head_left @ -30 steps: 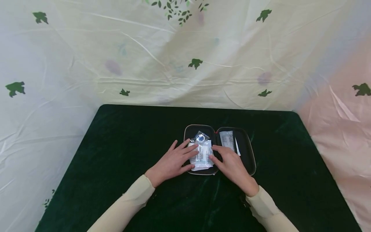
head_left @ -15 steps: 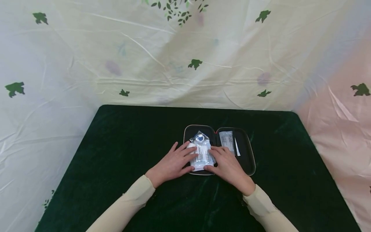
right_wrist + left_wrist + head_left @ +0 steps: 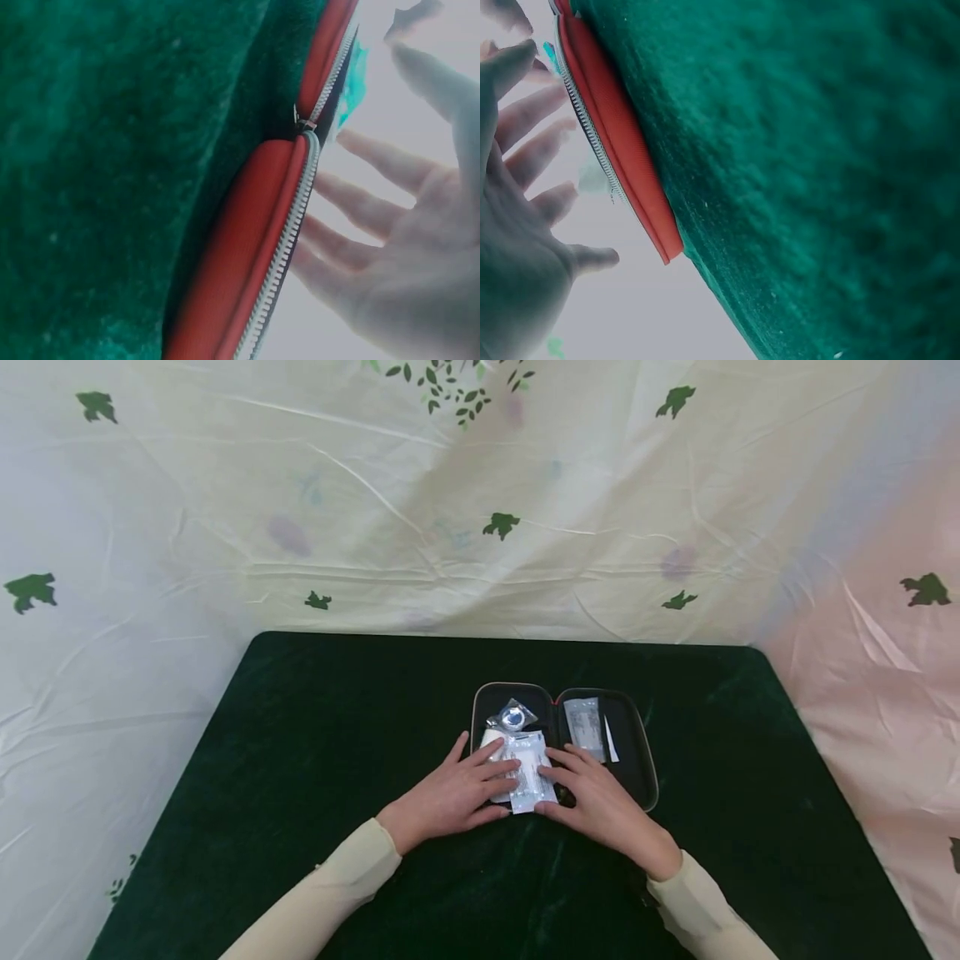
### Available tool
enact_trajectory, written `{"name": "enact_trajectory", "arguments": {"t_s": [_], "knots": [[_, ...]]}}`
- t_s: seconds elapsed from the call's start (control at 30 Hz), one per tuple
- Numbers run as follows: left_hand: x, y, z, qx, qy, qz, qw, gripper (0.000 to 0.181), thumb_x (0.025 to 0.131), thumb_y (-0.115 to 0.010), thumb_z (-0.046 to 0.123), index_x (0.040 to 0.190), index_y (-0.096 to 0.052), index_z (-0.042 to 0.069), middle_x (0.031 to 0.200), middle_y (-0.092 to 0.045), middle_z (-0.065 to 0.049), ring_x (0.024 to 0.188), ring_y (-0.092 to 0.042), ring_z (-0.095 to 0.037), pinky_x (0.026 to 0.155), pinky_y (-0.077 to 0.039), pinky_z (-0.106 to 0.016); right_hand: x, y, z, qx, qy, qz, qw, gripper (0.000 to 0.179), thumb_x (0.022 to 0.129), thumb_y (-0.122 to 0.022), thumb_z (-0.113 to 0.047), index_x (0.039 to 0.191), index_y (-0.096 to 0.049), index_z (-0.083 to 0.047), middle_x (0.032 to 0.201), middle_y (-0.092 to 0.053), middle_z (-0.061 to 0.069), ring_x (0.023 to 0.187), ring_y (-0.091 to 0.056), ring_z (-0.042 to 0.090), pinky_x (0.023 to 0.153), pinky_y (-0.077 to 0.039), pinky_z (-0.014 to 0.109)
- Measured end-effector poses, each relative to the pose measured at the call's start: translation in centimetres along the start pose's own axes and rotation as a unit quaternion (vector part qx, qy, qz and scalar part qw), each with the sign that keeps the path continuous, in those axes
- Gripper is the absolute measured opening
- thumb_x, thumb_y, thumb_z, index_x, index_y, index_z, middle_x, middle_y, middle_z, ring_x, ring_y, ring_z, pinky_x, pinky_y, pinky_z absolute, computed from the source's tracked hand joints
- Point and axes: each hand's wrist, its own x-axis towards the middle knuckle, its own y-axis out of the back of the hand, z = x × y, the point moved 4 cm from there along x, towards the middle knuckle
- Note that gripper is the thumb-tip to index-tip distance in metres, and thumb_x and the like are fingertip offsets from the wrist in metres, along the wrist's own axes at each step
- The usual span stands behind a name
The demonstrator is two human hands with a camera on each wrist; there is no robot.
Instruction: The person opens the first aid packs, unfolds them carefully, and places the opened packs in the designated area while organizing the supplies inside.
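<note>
An unzipped case (image 3: 636,768), black inside, lies spread on the table; its red outside (image 3: 619,135) shows in the left wrist view. Over the front of its left half is a flat white printed packet (image 3: 532,768), its lower end at the case's front rim. My left hand (image 3: 453,793) lies across the left side of that packet with fingers spread, fingertips on it. From the other side, my right hand (image 3: 600,797) has its fingertips and thumb at the packet's right edge, fingers loosely bent. Behind it sits a clear-wrapped roll (image 3: 513,718). White material (image 3: 491,739) shows under the left fingers.
In the case's right half lie another clear-and-white packet (image 3: 584,727) and a thin white pointed strip (image 3: 612,739). A silver zipper (image 3: 281,255) edges the case. Dark green velvet covers the table (image 3: 360,710), and printed curtains (image 3: 420,552) hang behind and beside it.
The printed packet has slid toward me and slightly right, away from the wrapped roll. Both hands have shifted slightly toward me with it. The right thumb has come down to the packet's lower corner.
</note>
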Motion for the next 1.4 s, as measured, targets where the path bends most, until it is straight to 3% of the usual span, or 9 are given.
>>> {"name": "enact_trajectory", "arguments": {"t_s": [0.13, 0.23, 0.43, 0.6, 0.77, 0.97, 1.17, 1.27, 1.4], "knots": [[-0.2, 0.0, 0.3, 0.005, -0.01, -0.004, 0.9999, 0.05, 0.107, -0.047, 0.055, 0.148, -0.058, 0.03, 0.162, -0.043, 0.004, 0.158, -0.016, -0.027, 0.118, -0.013, -0.073, 0.1, 0.7, 0.0, 0.042, -0.028, 0.051, 0.9974, 0.046, 0.098, -0.072, -0.038, 0.134, -0.069, -0.01, 0.139, -0.063, 0.013, 0.13, -0.058, 0.036, 0.104, -0.048, 0.059], [-0.3, -0.1, 0.3, 0.011, -0.012, -0.011, 0.9998, 0.049, 0.107, -0.045, 0.055, 0.149, -0.057, 0.031, 0.163, -0.041, 0.005, 0.159, -0.014, -0.026, 0.118, -0.012, -0.074, 0.3, 1.0, 0.2, 0.06, -0.052, 0.087, 0.9931, 0.037, 0.099, -0.072, -0.031, 0.128, -0.071, -0.009, 0.121, -0.071, 0.01, 0.105, -0.068, 0.026, 0.088, -0.057, 0.048], [-0.2, -0.4, 0.4, 0.007, -0.006, -0.036, 0.9993, 0.05, 0.108, -0.042, 0.054, 0.153, -0.052, 0.033, 0.166, -0.035, 0.005, 0.159, -0.008, -0.025, 0.118, -0.012, -0.074, 0.6, 1.0, 0.2, 0.07, -0.078, 0.08, 0.9913, 0.028, 0.098, -0.073, -0.023, 0.121, -0.074, -0.008, 0.093, -0.069, -0.001, 0.076, -0.059, 0.006, 0.068, -0.05, 0.027], [-0.2, -0.5, 0.4, 0.009, -0.001, -0.046, 0.9989, 0.052, 0.108, -0.042, 0.055, 0.156, -0.047, 0.034, 0.168, -0.032, 0.005, 0.159, -0.006, -0.025, 0.117, -0.012, -0.074, 0.7, 0.9, -0.1, 0.084, -0.083, 0.065, 0.9909, 0.026, 0.097, -0.072, -0.021, 0.119, -0.073, -0.007, 0.088, -0.068, -0.003, 0.07, -0.058, 0.003, 0.064, -0.05, 0.025], [-0.3, -0.6, 0.5, 0.01, 0.002, -0.046, 0.9989, 0.054, 0.107, -0.043, 0.055, 0.157, -0.046, 0.034, 0.168, -0.031, 0.005, 0.159, -0.005, -0.025, 0.117, -0.012, -0.075, 0.7, 0.7, 0.0, 0.109, -0.093, 0.058, 0.988, 0.031, 0.096, -0.074, -0.019, 0.124, -0.071, -0.007, 0.095, -0.069, -0.001, 0.077, -0.063, 0.004, 0.069, -0.053, 0.026], [-0.3, -0.8, 0.5, 0.011, 0.003, -0.044, 0.999, 0.056, 0.107, -0.043, 0.056, 0.158, -0.043, 0.034, 0.17, -0.027, 0.005, 0.159, -0.004, -0.026, 0.116, -0.013, -0.075, 0.7, 0.5, 0.4, 0.18, -0.123, 0.055, 0.9743, 0.04, 0.095, -0.075, -0.019, 0.132, -0.067, -0.006, 0.107, -0.066, 0.005, 0.084, -0.066, 0.011, 0.073, -0.055, 0.028], [-0.4, -0.8, 0.5, 0.005, 0.004, -0.046, 0.9989, 0.057, 0.107, -0.044, 0.056, 0.16, -0.04, 0.034, 0.171, -0.025, 0.004, 0.16, -0.003, -0.027, 0.116, -0.012, -0.076, 1.1, 0.4, 0.6, 0.23, -0.139, 0.046, 0.9623, 0.043, 0.098, -0.071, -0.019, 0.137, -0.062, -0.004, 0.104, -0.067, 0.005, 0.076, -0.066, 0.013, 0.065, -0.055, 0.028], [-0.4, -0.9, 0.5, 0.003, 0.004, -0.045, 0.999, 0.057, 0.107, -0.044, 0.056, 0.16, -0.039, 0.035, 0.171, -0.024, 0.004, 0.16, -0.002, -0.027, 0.116, -0.013, -0.076, 1.3, 0.3, 0.7, 0.237, -0.144, 0.042, 0.9599, 0.044, 0.099, -0.07, -0.018, 0.139, -0.06, -0.002, 0.1, -0.067, 0.005, 0.073, -0.067, 0.013, 0.063, -0.055, 0.028], [-0.3, -1.0, 0.5, 0.001, 0.002, -0.041, 0.9991, 0.057, 0.107, -0.044, 0.057, 0.16, -0.039, 0.036, 0.171, -0.023, 0.005, 0.16, -0.001, -0.026, 0.116, -0.013, -0.076, 1.4, 0.3, 0.9, 0.218, -0.148, 0.046, 0.9636, 0.044, 0.099, -0.069, -0.016, 0.139, -0.059, -0.002, 0.097, -0.068, 0.004, 0.075, -0.066, 0.012, 0.065, -0.054, 0.029]]}}
